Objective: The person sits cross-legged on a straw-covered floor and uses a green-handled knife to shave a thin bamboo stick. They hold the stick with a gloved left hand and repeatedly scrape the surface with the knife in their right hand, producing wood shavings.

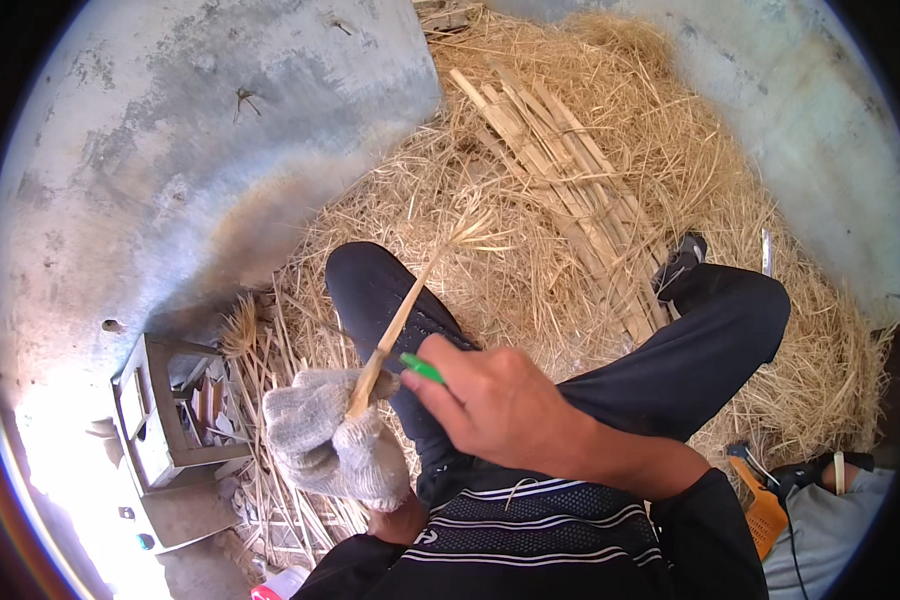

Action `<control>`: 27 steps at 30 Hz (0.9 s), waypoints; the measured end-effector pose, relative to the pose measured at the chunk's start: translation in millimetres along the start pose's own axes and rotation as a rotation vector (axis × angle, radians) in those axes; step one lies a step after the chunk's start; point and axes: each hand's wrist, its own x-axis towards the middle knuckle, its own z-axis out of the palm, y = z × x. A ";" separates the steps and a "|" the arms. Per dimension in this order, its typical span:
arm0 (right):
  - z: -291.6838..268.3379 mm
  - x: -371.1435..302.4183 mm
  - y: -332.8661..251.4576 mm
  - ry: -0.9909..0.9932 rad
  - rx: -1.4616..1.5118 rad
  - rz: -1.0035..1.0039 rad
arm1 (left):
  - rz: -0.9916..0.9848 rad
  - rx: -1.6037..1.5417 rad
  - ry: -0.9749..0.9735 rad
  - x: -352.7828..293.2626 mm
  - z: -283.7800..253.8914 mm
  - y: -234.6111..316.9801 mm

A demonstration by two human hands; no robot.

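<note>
Gripping a frayed bamboo-like strip (406, 312) near its lower end, the gloved left hand (335, 437) is closed around it; the bare right hand (502, 398), just beside, is clamped on a green-handled tool (422, 368) at the strip, which slants above the left thigh (370, 300). Beyond, split slats (572, 190) lie on straw-coloured shavings (725, 190).

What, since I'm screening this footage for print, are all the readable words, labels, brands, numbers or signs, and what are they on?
None can be read.
Black top: a small white mark on the chest, too small to make out.
Green tool in the right hand: no lettering visible.
Frayed pale strip in the gloved left hand: none visible.
</note>
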 end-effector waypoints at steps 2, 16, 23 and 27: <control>12.1 1.0 6.1 0.036 -0.066 -0.034 | 0.048 -0.148 -0.029 -1.0 1.1 -4.4; -13.0 8.7 59.7 -0.004 -0.150 0.308 | 0.110 -0.183 -0.034 9.7 7.0 -9.8; 9.1 10.3 17.4 0.033 -0.068 0.010 | 0.149 -0.201 0.029 5.6 5.8 -17.1; 35.6 15.6 53.6 0.089 -0.217 0.119 | 0.134 -0.220 0.234 4.7 24.7 -16.6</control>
